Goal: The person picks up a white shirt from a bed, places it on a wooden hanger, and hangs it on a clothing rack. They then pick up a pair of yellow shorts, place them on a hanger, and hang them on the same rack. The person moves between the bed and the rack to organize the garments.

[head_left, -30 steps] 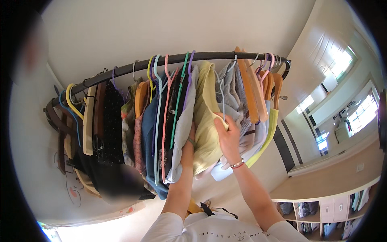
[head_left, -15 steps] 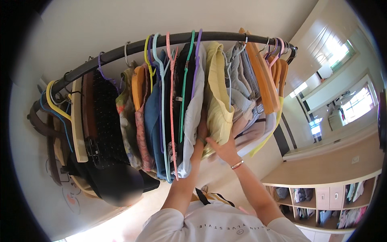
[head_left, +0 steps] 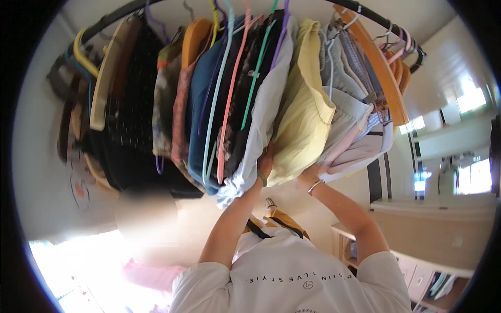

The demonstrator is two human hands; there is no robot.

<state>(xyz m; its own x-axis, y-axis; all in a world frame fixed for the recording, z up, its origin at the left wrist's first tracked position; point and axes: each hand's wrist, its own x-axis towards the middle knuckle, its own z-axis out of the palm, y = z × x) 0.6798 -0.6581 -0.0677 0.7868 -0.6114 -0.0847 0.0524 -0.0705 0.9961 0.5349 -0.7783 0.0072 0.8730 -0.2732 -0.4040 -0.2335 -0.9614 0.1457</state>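
A pale yellow garment [head_left: 300,125] with gathered folds hangs on the rail, right of a light grey-white garment [head_left: 266,120]. My left hand [head_left: 267,161] reaches up between these two, its fingers mostly hidden by the cloth. At the yellow garment's lower right edge is my right hand [head_left: 309,176], close to the fabric; its fingers are blurred and partly covered. A light blue hanger [head_left: 331,68] stands just right of the yellow cloth. Grey clothes [head_left: 347,107] and a pale pink one [head_left: 344,143] hang beyond it.
The dark curved rail [head_left: 376,18] carries many clothes on coloured hangers. A wooden hanger [head_left: 383,73] hangs on the right, a dotted black garment [head_left: 133,94] on the left. A shelf unit [head_left: 417,271] with folded clothes stands lower right. Pink cloth [head_left: 156,274] lies lower left.
The view has shifted, so the rail sits higher in the picture. My right hand has moved away from my left wrist to the yellow garment's right side. The yellow garment has spread wider.
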